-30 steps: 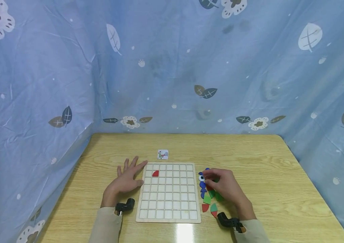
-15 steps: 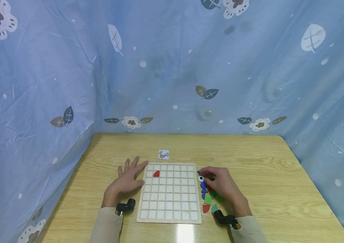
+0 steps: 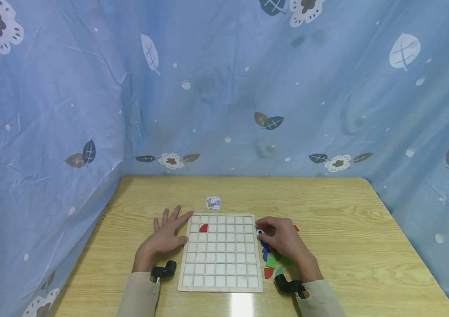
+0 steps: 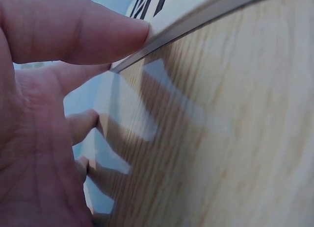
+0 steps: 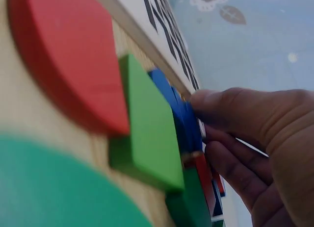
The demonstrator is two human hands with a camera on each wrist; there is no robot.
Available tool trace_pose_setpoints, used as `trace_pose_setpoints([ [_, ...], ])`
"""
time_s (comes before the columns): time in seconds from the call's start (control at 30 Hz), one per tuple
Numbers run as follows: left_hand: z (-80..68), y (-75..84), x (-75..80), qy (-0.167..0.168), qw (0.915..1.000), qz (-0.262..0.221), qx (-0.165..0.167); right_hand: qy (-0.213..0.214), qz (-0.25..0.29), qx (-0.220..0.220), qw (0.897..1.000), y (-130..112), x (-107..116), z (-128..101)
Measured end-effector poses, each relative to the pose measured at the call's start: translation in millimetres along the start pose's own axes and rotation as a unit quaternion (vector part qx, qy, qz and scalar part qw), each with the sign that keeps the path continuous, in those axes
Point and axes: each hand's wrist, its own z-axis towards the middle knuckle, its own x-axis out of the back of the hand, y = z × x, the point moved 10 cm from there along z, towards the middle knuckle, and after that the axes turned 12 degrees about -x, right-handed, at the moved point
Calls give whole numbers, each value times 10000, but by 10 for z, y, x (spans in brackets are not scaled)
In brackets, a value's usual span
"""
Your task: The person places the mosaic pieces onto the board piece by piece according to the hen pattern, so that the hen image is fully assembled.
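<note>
Small round white eye piece lies beside the gridded wooden puzzle board's right edge, pinched by the curled fingers of the right hand above a pile of coloured wooden shapes. Left hand rests flat and open on the wooden table, thumb against the board's left edge.

No readable text, label, brand or number in any view. Small card on the table, at 12 o'clock from the grid board — carries a tiny coloured grid pattern, too small to make out any characters. Board squares are blank; the one red piece set in it bears no mark. Loose coloured pieces at 3 o'clock from the board — plain faces, no lettering; a round white one shows only a dark dot. Backdrop cloth has printed leaves and flowers, no words.
</note>
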Motion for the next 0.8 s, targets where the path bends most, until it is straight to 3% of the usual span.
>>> trace_pose_setpoints([
  [0.2, -4, 4, 10, 5, 10000, 17, -16, 19, -83, 221, 9997, -60, -12, -9],
  [0.47, -1, 4, 12, 23, 10000, 10, -45, 395, -228, -20, 9990, 21, 63, -21],
  [0.8, -12, 13, 11, 66, 10000, -45, -34, 185, -47, -105, 9998, 89, 45, -24],
])
